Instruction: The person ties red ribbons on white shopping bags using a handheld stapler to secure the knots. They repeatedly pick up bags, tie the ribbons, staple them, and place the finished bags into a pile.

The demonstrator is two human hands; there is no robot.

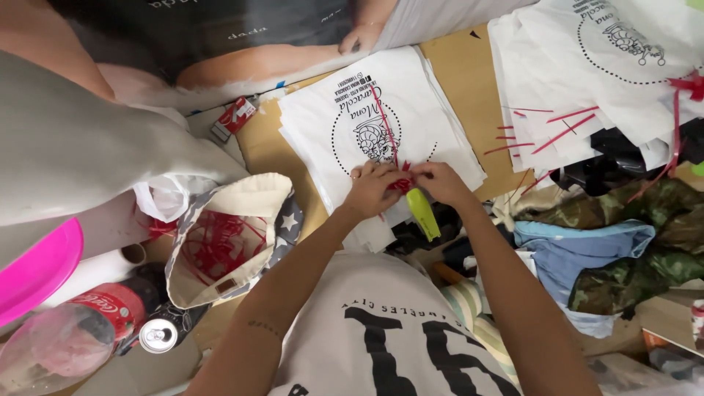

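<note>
Head view, left hand: the left hand lies on the near edge of a stack of white printed bags, fingers curled and pinching a red ribbon.
Head view, right hand: the right hand meets the left, fingertips pinching the same ribbon; a yellow-green lighter sticks out below it, held against the palm.
Ribbon: bunched between the two hands, with one red strand running up across the round printed emblem of the top bag.
Progress, as judged: the ribbon sits on the top bag but looks not yet finished; a second heap of white bags at the far right corner of the desk carries loose red strips.
Left of the hands: an open star-patterned fabric pouch holding tangled red ribbon, near a red-labelled soda bottle, a drink can and a pink plate.
Right edge: camouflage and blue cloth lies heaped.
Far edge: another person's hand rests there.
</note>
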